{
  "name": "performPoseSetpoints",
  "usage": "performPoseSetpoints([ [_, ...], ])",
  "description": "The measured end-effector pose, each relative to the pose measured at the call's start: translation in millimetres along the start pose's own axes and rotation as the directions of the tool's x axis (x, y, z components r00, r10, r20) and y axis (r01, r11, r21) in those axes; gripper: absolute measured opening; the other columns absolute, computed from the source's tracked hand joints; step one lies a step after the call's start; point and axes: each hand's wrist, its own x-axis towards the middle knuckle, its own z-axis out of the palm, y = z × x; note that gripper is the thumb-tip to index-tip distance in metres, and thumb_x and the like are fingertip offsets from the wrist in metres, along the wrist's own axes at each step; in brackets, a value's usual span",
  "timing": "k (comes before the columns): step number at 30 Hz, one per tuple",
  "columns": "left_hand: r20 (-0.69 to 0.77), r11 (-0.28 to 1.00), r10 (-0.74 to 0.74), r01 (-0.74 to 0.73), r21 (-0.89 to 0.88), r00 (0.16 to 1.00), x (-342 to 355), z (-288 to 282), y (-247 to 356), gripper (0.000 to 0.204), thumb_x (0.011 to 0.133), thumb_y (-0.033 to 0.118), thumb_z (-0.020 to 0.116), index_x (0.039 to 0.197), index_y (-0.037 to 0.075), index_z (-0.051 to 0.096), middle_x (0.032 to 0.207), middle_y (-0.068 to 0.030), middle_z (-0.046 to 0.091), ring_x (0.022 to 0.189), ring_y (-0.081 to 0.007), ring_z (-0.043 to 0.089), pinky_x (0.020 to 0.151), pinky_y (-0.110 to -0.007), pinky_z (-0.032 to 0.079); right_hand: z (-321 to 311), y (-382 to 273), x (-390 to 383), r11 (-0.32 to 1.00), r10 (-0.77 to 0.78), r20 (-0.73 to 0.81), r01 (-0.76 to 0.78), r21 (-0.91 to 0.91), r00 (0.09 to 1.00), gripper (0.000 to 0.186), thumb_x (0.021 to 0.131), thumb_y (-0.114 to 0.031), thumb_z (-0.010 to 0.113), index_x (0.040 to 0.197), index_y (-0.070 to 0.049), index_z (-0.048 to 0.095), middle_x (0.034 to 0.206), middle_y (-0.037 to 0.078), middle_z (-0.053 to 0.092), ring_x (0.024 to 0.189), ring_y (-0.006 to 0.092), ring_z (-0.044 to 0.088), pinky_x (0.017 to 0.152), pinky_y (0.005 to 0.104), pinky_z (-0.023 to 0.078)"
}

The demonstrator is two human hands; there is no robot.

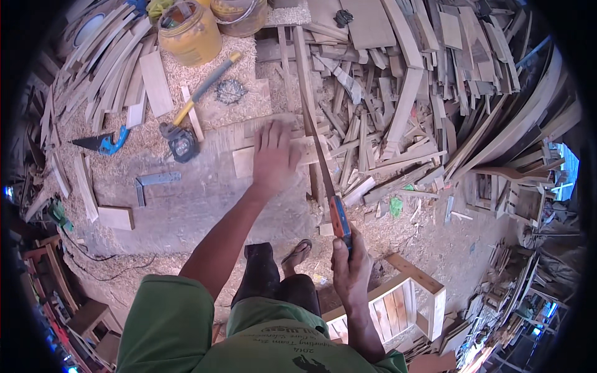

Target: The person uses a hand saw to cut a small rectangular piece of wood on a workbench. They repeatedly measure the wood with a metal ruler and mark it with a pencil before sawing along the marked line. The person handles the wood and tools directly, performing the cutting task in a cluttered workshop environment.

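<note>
My left hand [273, 155] lies flat, fingers spread, pressing a pale wooden board [245, 160] onto the workbench [186, 205]. My right hand [349, 264] grips the orange and blue handle of a hand saw [323, 165]. The saw blade runs up and away from the handle, along the bench's right edge, just right of my left hand. The blade crosses the board's right end. My knee and a sandalled foot [297, 253] show below the bench.
On the bench lie a tape measure [185, 147], a yellow-handled hammer [199, 93], a metal try square [152, 182], a circular saw blade [231, 91], a blue-handled tool [102, 143] and two yellow buckets [189, 34]. Offcut heaps [423, 93] fill the right. A wooden crate [398, 304] stands near my right arm.
</note>
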Motion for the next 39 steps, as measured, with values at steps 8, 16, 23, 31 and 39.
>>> performPoseSetpoints([
  [8,-0.08,0.985,-0.12,0.128,0.113,0.99,22.0,22.5,9.2,0.054,0.103,0.048,0.07,0.131,0.002,0.067,0.156,-0.024,0.057,0.153,-0.0437,0.047,0.131,-0.061,0.032,-4.1,24.6,13.4,0.999,0.012,0.046,-0.01,-0.041,0.999,0.04,0.118,-0.024,0.061,0.151,-0.002,0.064,0.077,0.019,0.075,0.072,0.0379,0.08,0.065,0.0487,0.06],
  [16,-0.107,0.986,-0.136,0.146,0.085,0.985,23.5,17.7,11.3,0.05,0.104,0.051,0.071,0.125,0.005,0.067,0.156,-0.0238,0.057,0.152,-0.0435,0.048,0.131,-0.061,0.034,-35.7,36.2,-18.1,0.995,0.094,0.078,-0.096,0.028,0.993,0.039,0.12,-0.026,0.06,0.15,-0.003,0.068,0.083,0.02,0.076,0.074,0.0307,0.08,0.069,0.045,0.06],
  [23,-0.074,0.981,-0.155,0.162,0.107,0.985,22.1,18.4,9.3,0.058,0.101,0.053,0.073,0.137,0.007,0.069,0.157,-0.0209,0.057,0.152,-0.0425,0.048,0.129,-0.06,0.035,-27.1,55.3,-15.3,0.993,0.048,0.054,-0.053,0.103,0.997,0.048,0.121,-0.035,0.055,0.145,0.005,0.068,0.063,0.002,0.06,0.055,0.0097,0.061,0.053,0.0322,0.048],
  [31,-0.088,0.984,-0.142,0.151,0.098,0.986,23.8,22.3,10.4,0.057,0.1,0.053,0.074,0.135,0.007,0.069,0.158,-0.021,0.057,0.154,-0.0421,0.048,0.13,-0.06,0.034,3.7,52.7,44.8,0.998,-0.055,0.04,0.055,0.004,0.998,0.042,0.121,-0.034,0.055,0.129,0.004,0.072,0.062,0.006,0.06,0.056,0.0124,0.063,0.053,0.0349,0.049],
  [39,-0.078,0.98,-0.171,0.178,0.09,0.982,22.6,20.0,9.5,0.055,0.1,0.052,0.073,0.132,0.006,0.069,0.161,-0.0225,0.056,0.156,-0.0426,0.046,0.131,-0.06,0.033,-33.8,29.4,-31.7,0.993,0.106,0.001,-0.106,0.05,0.994,0.041,0.121,-0.033,0.053,0.118,0.003,0.07,0.067,0.015,0.061,0.059,0.0215,0.065,0.055,0.0429,0.045],
])
